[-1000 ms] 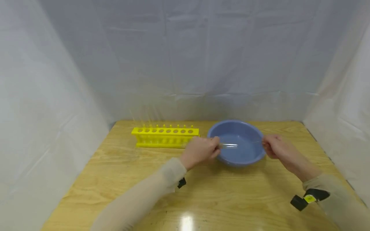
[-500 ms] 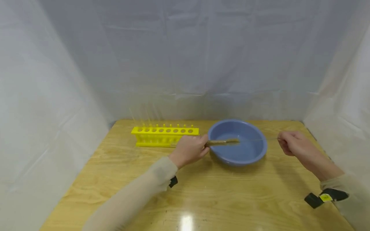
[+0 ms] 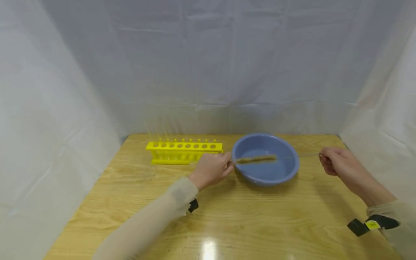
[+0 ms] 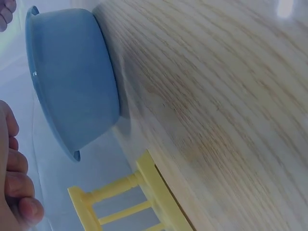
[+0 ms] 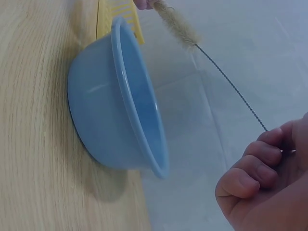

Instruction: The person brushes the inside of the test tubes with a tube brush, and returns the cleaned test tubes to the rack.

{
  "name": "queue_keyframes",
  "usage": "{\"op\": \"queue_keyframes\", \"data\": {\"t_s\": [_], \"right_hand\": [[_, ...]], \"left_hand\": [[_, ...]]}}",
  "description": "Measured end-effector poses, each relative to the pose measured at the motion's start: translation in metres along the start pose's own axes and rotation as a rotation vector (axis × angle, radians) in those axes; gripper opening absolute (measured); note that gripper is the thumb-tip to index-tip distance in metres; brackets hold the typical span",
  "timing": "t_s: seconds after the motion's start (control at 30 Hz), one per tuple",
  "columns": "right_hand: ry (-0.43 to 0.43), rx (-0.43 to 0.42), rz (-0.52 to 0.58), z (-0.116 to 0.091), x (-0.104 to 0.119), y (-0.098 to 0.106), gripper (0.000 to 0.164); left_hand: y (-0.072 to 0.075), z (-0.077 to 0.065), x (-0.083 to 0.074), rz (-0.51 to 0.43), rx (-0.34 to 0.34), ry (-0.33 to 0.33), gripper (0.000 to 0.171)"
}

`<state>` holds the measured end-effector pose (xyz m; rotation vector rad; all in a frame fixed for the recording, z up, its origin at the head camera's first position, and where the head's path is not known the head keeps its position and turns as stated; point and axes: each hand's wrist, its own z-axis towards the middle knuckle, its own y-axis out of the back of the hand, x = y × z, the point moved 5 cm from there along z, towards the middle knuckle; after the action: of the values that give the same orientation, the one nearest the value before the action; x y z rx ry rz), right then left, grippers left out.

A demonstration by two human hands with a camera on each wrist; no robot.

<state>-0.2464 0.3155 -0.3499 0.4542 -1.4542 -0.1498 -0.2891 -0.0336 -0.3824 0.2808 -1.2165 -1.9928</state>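
My left hand [image 3: 211, 168] grips a clear test tube, mostly hidden inside the fist. In the right wrist view, a test tube brush [image 5: 180, 26] shows tan bristles and a twisted wire handle. The bristles lie across the space above the blue basin [image 3: 264, 182], their left end at my left fist. To the right of the basin, my right hand [image 3: 339, 164] pinches the wire's far end with curled fingers. The left wrist view shows the curled fingers of my left hand [image 4: 17, 178] but not the tube.
A yellow test tube rack [image 3: 185, 147] stands left of the basin, with several clear tubes or rods at its left end. The wooden table [image 3: 227, 220] has plastic sheeting [image 3: 208, 65] behind it and at both sides.
My right hand has moved right, drawing the brush's bristles out of the tube into view. The left hand has shifted slightly left with the tube.
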Motion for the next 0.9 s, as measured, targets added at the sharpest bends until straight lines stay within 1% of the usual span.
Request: {"op": "queue_keyframes", "data": {"t_s": [0.17, 0.23, 0.3, 0.4, 0.57, 0.7, 0.8, 0.9], "right_hand": [[0.037, 0.019, 0.125, 0.001, 0.002, -0.006, 0.045], [0.034, 0.016, 0.175, 0.002, 0.002, -0.009, 0.043], [0.024, 0.009, 0.201, 0.003, 0.001, -0.012, 0.042], [0.009, 0.004, 0.192, 0.005, 0.003, -0.017, 0.042], [0.015, 0.042, 0.107, 0.01, 0.009, -0.035, 0.042], [0.0, 0.036, 0.086, 0.015, 0.013, -0.046, 0.041], [-0.045, 0.009, 0.073, 0.018, 0.016, -0.054, 0.039], [-0.067, 0.036, 0.075, 0.023, 0.018, -0.072, 0.037]], "left_hand": [[0.003, 0.002, -0.002, 0.02, -0.003, -0.006, 0.017], [0.004, 0.003, -0.003, 0.021, 0.002, 0.005, 0.018], [0.005, 0.004, -0.003, 0.025, 0.014, 0.019, 0.019], [0.006, 0.005, -0.004, 0.049, 0.044, 0.032, 0.02], [0.005, 0.008, -0.011, 0.067, 0.084, 0.002, 0.023], [0.005, 0.012, -0.016, 0.076, 0.084, -0.001, 0.024], [0.004, 0.015, -0.02, 0.092, 0.084, 0.001, 0.025], [0.002, 0.02, -0.028, 0.102, 0.081, -0.024, 0.026]]}}
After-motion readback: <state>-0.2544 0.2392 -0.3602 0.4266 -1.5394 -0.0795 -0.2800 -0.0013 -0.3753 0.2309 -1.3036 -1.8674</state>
